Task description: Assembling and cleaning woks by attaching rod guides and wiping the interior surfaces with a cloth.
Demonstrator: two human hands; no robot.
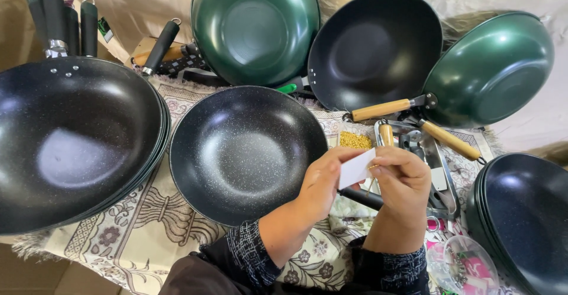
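Observation:
My left hand (322,179) and my right hand (402,179) meet over the patterned cloth (136,236), both pinching a small white card (357,168). A thin gold-coloured piece shows at my right fingertips, too small to identify. Just left of my hands lies a black speckled wok (245,153), whose black handle (361,198) runs under my hands. Dark patterned sleeves cover both wrists.
A stack of large black woks (71,135) fills the left, another black stack (523,212) the right edge. Two green woks (254,26) (491,70) and a black wok (376,46) with wooden handle lean behind. A metal tool tray (441,176), yellow screws (355,140) and a plastic bag (464,268) sit nearby.

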